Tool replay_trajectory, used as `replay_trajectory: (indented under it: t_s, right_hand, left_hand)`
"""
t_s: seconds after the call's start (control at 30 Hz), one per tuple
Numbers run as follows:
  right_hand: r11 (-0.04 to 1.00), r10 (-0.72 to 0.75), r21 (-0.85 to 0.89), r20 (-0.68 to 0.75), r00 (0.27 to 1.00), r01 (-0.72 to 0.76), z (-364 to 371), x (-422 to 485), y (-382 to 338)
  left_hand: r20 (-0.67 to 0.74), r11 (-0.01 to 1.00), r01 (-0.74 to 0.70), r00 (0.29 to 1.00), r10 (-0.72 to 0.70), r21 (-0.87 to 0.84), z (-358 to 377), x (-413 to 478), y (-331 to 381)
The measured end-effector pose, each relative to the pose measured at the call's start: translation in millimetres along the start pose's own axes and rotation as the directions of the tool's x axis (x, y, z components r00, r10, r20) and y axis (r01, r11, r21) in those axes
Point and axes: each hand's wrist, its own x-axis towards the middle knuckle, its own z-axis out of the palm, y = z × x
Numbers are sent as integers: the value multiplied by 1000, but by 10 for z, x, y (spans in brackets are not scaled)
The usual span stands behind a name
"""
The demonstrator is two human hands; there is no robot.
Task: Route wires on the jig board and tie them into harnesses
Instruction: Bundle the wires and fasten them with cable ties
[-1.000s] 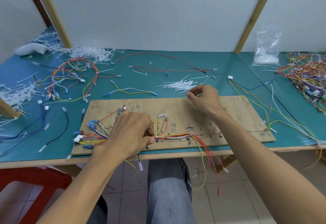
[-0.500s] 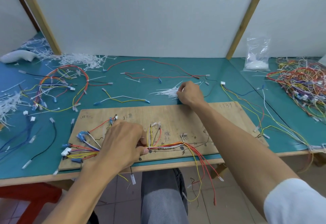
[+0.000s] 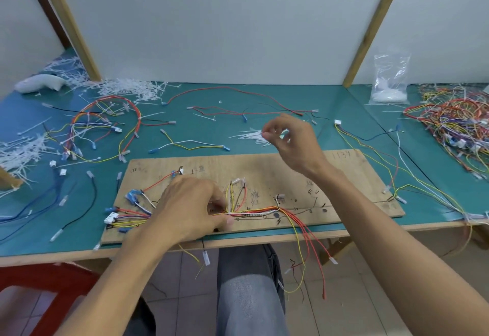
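Observation:
A plywood jig board lies on the teal table near its front edge. Coloured wires run across the board and meet in a bundle. My left hand rests on the board and pinches that bundle at its left end. Red and yellow wire ends hang over the table's front edge. Just beyond the board lies a small pile of white cable ties. My right hand is raised over the pile's right end, thumb and forefinger pinched on a tie.
A tied harness loop and loose wires lie at the left. A large tangle of coloured wires fills the right side. A clear plastic bag stands at the back right. Cut tie scraps litter the back left.
My right hand reached from the board out to the cable tie pile and now lifts off it with fingers pinched. The left hand has kept its hold on the bundle.

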Motion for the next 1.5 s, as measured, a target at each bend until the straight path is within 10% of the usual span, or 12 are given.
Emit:
replay_trajectory:
  t_s: [0.13,0.37,0.6,0.83,1.17,1.4,1.5]
  right_hand:
    - [958,-284,67,116,952,278,-53,-400,-311]
    - [878,-479,54,101,872,476,-47,-715,-542]
    - [912,-27,407,170,985,-45,-239,-861,-545]
    - [483,327,771,281,902,-415,-252,-1032,-605]
    - [489,376,787,198,905,-376,-279,-1156,-639]
    - [193,437,820,420,795,-539,-302,-1233,-500]
    - [283,445,831,328,833,-479,-270,-1271,-474]
  left_hand:
    - [-289,877,-15,946,-143,-480,-178,-73,158]
    - [-193,906,77,966,-171,-417,-175,-203,411]
    - [-257,890,-32,962,-96,-455,18,-425,483]
    - [-335,919,-95,941,-42,-382,209,-541,600]
    - [-395,917,-135,918,-26,-375,397,-524,715]
    - [-411,913,-127,910,-48,-388,486,-499,763]
    - [-422,914,-133,906,-45,-383,527,-483,784]
